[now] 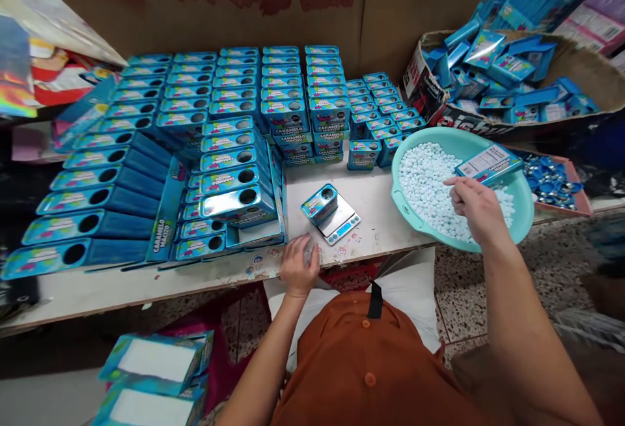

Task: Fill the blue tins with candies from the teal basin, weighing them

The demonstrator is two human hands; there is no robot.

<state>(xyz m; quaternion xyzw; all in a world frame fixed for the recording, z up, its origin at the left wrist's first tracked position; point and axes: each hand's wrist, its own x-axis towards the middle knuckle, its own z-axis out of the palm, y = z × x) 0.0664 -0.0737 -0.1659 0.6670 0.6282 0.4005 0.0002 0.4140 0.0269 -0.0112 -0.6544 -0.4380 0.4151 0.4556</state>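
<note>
My left hand [300, 264] rests on the table's front edge with its fingers spread, holding nothing. Just beyond it, a small digital scale [344, 221] carries a blue candy tin [319, 204] with a round hole in its top. Over a mint-green basin [521, 214] is my right hand [477, 208], its fingers curled in a pinch; what is between them, if anything, is too small to make out. White candies [430, 182] fill much of the basin. Another blue tin [489, 163] lies on them, barcode side up, right behind my right fingers.
Rows of blue tins [283, 107] with round holes stand along the table's back and left. A display box [280, 198] holds several. At right are a carton [434, 97] of loose tins and a tray of blue caps [551, 182]. Boxes [151, 361] stand below left.
</note>
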